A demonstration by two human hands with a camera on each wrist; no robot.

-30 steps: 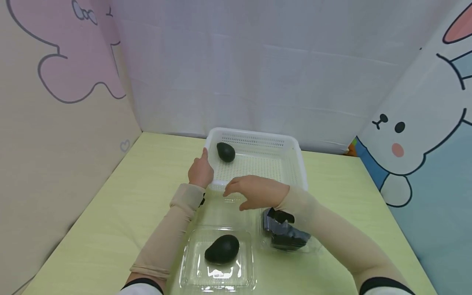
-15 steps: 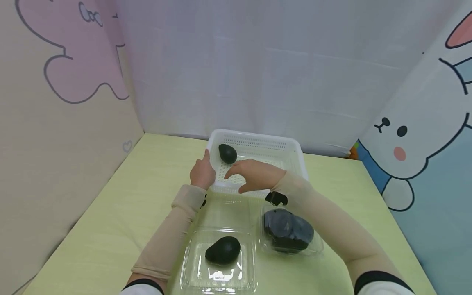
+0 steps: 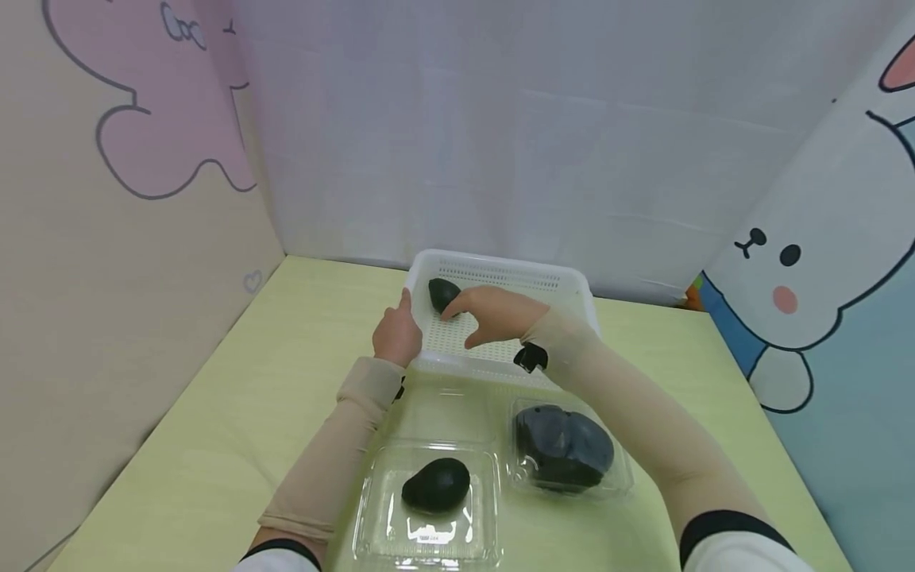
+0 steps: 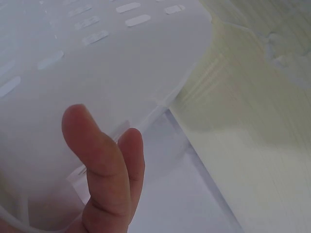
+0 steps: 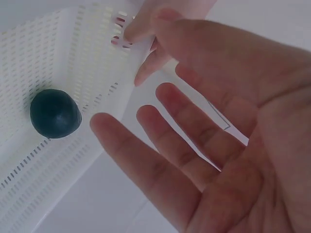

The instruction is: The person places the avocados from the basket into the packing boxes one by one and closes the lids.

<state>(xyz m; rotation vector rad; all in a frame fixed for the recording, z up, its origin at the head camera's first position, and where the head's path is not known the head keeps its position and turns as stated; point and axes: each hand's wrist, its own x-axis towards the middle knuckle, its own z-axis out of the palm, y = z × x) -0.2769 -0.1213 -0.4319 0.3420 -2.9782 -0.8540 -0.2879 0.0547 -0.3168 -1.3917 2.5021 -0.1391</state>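
Note:
An avocado (image 3: 442,294) lies at the left end of a white perforated basket (image 3: 468,367); it is also visible as a dark round shape (image 5: 56,113) in the right wrist view. My right hand (image 3: 500,314) hovers over the basket with spread, slightly bent fingers, just right of the avocado and apart from it, holding nothing. On the basket's left side my left hand (image 3: 397,334) grips the rim, its fingers (image 4: 104,165) against the wall. Closer to me, another avocado (image 3: 436,486) rests in a clear plastic clamshell box (image 3: 372,508) with its lid laid back.
Right of that box stands a second clear clamshell box (image 3: 623,483) with dark avocados (image 3: 563,446) inside. Everything is on a yellow-covered table (image 3: 236,413). A white sheet (image 3: 457,159) hangs behind the basket, and patterned walls stand at both sides.
My right hand has moved forward from the basket's front edge to above its inside, near the avocado. My left hand stays on the rim. The view has shifted slightly.

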